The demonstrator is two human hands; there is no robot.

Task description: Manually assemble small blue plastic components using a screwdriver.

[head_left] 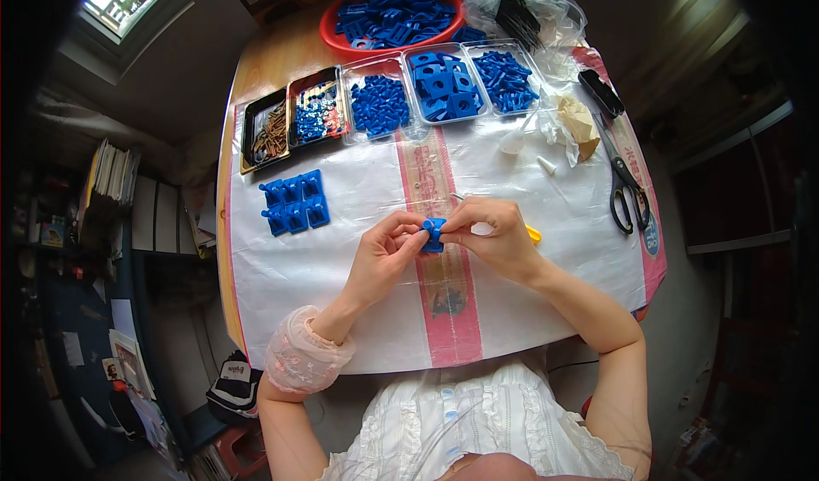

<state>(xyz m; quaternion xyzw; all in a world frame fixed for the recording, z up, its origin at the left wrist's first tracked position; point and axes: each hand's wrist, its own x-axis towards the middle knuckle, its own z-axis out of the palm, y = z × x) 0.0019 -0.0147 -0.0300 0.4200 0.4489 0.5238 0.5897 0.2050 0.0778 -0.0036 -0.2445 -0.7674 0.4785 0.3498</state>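
Observation:
A small blue plastic part point(433, 235) is pinched between my two hands over the pink stripe of the sheet. My left hand point(386, 255) closes thumb and fingertips on its left side. My right hand point(493, 235) grips its right side and upper edge with the fingertips. A yellow handle point(534, 234) shows beyond my right hand, and a thin metal tip point(459, 197) shows above it. They look like one screwdriver; whether it is held or lies beneath, I cannot tell. To the left, several similar blue pieces point(294, 201) stand together in rows.
Across the back stand a black tray of brown screws point(271, 131), a black tray of small hardware point(316, 114) and clear boxes of blue parts point(380, 106). Behind is a red basin point(328, 33). Scissors point(627, 195), crumpled paper point(580, 127) and a white nozzle point(546, 165) lie right.

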